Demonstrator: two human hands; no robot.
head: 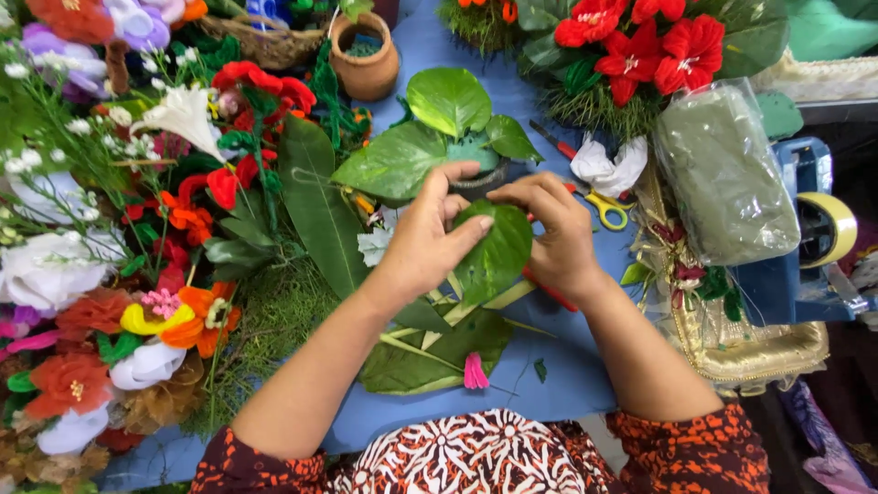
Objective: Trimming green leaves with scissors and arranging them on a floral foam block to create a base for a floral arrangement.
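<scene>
A big green leaf (498, 256) sits in the middle, pinched by the left hand (425, 240) and the right hand (553, 236). The hands hide its edges. At 2 o'clock, yellow scissors (607, 209) peek out, half hidden by the right hand.

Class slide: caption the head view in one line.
Both hands, left hand and right hand, hold a green leaf.
</scene>
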